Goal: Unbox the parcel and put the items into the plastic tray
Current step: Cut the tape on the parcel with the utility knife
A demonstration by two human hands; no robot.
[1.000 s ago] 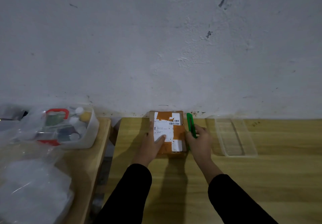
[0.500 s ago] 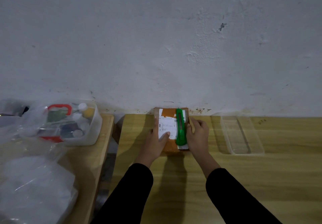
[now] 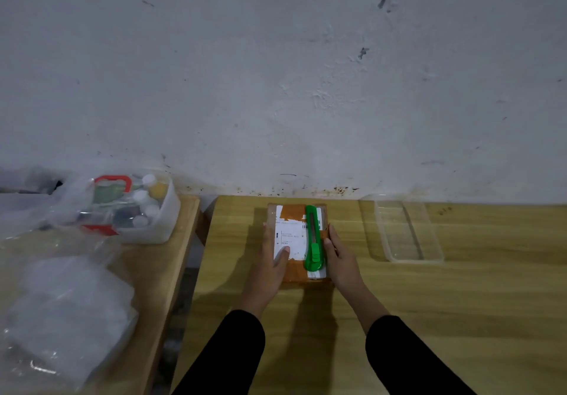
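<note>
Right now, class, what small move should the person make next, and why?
Probably the right hand should pick up the green cutter: it lies loose on the parcel, whose orange tape looks uncut, while the left hand rests on it.

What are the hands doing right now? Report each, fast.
Left hand: open, thumb on the parcel, fingers straight along its left edge.
Right hand: open, against the parcel's right side; green knife lies on top.
</note>
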